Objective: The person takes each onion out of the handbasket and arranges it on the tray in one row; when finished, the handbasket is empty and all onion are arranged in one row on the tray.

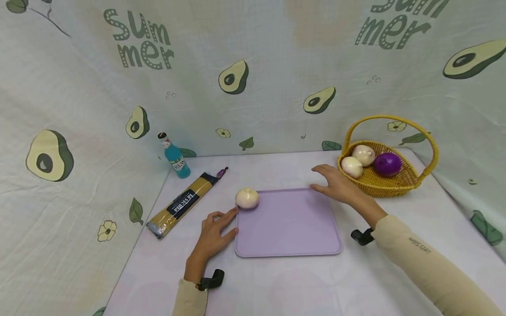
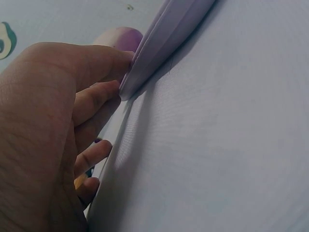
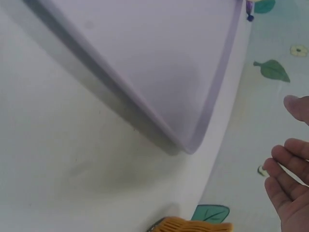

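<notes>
My left hand [image 1: 215, 232] lies beside the left rim of a lilac tray [image 1: 288, 224], thumb and index fingertip right at the edge. In the left wrist view the fingertips [image 2: 126, 58] meet the tray's rim [image 2: 164, 38], fingers loosely extended. A white onion [image 1: 247, 199] sits at the tray's far left corner, just beyond those fingers. My right hand [image 1: 336, 184] hovers near the far right corner, thumb and fingers spread with nothing between them. In the right wrist view that hand [image 3: 292, 183] is partly cut off, apart from the tray [image 3: 159, 53].
A yellow wicker basket [image 1: 395, 192] with two white onions [image 1: 357, 161] and a purple onion [image 1: 388, 164] stands at the right, handle raised. At the left lie a spaghetti pack [image 1: 183, 204] and a small purple-wrapped item [image 1: 222, 172]; a blue bottle [image 1: 175, 157] stands behind them.
</notes>
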